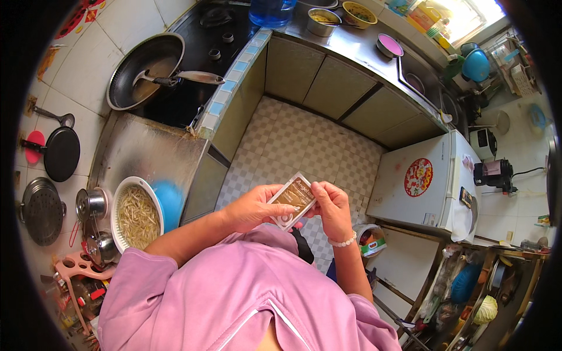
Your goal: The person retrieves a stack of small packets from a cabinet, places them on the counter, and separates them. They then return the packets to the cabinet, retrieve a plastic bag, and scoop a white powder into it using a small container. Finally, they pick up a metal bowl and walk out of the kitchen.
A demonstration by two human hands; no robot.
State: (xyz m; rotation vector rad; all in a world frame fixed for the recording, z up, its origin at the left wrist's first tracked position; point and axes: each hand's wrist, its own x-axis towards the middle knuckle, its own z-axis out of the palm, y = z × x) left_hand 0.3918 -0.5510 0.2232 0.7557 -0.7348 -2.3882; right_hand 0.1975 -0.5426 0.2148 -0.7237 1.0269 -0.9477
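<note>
Both hands hold a small brown and white sachet [293,198] in front of my body, above the tiled floor. It bears writing and is tilted. My left hand [253,208] grips its left and lower side, the thumb lying across the printed face. At the upper right edge, my right hand [330,204] pinches it between thumb and fingers. The fingers behind the sachet are partly hidden. What the sachet contains cannot be seen.
A white colander of bean sprouts [138,215] stands on the left counter beside a blue bowl [169,202]. A wok [145,70] with a ladle sits on the stove. Several bowls and a water jug [272,12] line the far counter. A white refrigerator [406,175] stands right.
</note>
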